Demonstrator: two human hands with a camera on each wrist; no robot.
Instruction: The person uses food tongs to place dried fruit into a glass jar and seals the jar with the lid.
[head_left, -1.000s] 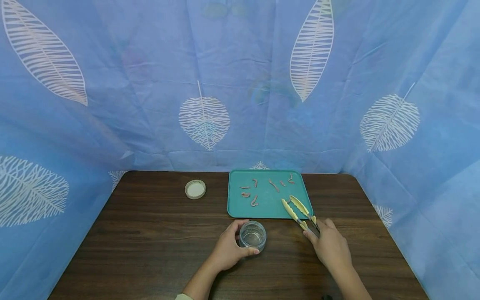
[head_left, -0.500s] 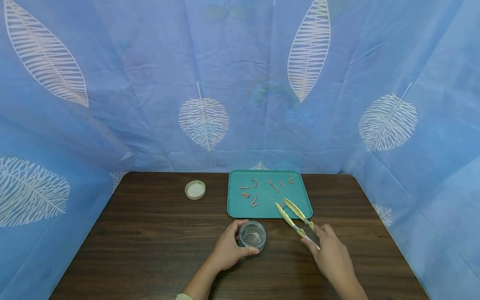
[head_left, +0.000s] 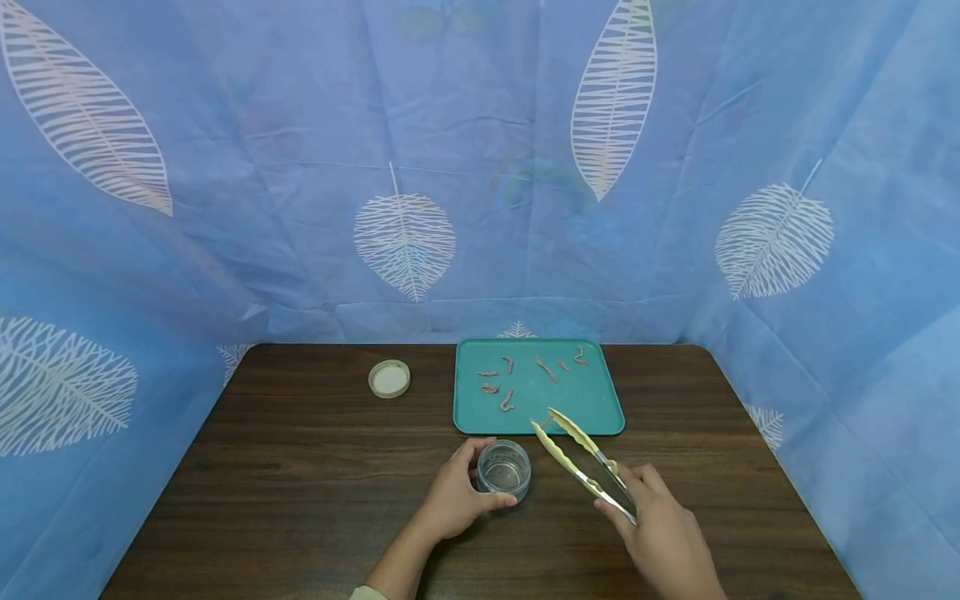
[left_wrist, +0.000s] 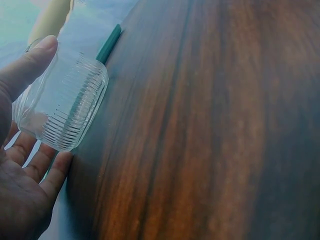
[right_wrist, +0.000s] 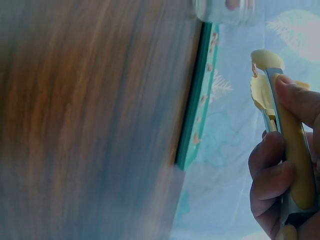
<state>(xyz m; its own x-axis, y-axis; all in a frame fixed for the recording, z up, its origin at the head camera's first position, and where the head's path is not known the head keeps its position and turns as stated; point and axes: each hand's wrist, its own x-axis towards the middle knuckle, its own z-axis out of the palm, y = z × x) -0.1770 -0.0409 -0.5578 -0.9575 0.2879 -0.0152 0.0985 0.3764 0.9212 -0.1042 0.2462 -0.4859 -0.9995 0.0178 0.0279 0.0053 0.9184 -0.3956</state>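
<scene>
My left hand (head_left: 459,493) grips a clear jar (head_left: 503,468) standing upright on the table, thumb on its near side and fingers round the far side. In the left wrist view the ribbed wall of the jar (left_wrist: 75,107) shows between thumb and fingers. My right hand (head_left: 670,527) holds tongs (head_left: 581,467) with metal arms and scalloped pale yellow tips. Between the tips is a small pinkish worm-like piece (right_wrist: 254,70), raised above the near edge of the teal tray (head_left: 468,417). Several similar pinkish pieces (head_left: 546,368) lie scattered on that tray.
A round lid (head_left: 390,379) lies on the dark wooden table (head_left: 300,467), left of the tray. Blue cloth (head_left: 300,208) with white leaf prints hangs behind the table and at both sides.
My right hand has brought the tongs and the pinkish piece left and nearer, from over the tray's right part towards the jar. The left hand and jar have stayed put.
</scene>
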